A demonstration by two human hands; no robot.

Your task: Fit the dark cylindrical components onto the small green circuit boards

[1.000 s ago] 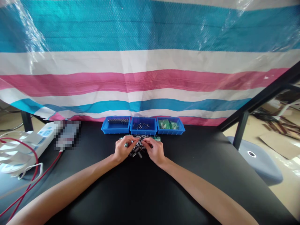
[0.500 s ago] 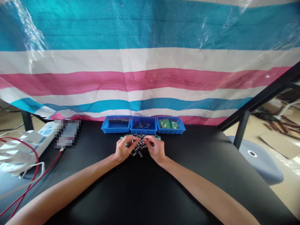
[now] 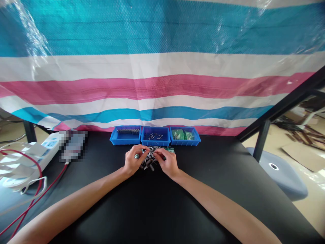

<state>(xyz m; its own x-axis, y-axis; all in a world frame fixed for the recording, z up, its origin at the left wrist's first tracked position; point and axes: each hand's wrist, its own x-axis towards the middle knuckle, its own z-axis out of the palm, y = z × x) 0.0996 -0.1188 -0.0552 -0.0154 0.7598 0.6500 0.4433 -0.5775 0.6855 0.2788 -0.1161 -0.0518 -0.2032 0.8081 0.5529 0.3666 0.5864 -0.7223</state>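
Observation:
Several small metal rods and cylinders lie in a loose pile (image 3: pixel 151 166) on the black table. Over the pile's left side is my left hand (image 3: pixel 133 161), its thumb and index finger bent close together in a pinch. My right hand (image 3: pixel 169 162) faces it from the right, thumb and fingers also pinched over the metal pieces. Anything between the fingertips is too small to make out. A green printed packet (image 3: pixel 171 149) shows partly behind my right hand.
Behind the pile stand three blue trays: the left tray (image 3: pixel 127 139) holds a row of metal pieces, the middle tray (image 3: pixel 155 140) thin rods, the right tray (image 3: pixel 186 142) green packets. A power strip (image 3: pixel 50 144) with cables sits left. A striped sheet (image 3: pixel 162 84) hangs behind.
My two hands have drawn slightly apart at the fingertips. More of the green packet shows behind my right hand. The trays have not moved.

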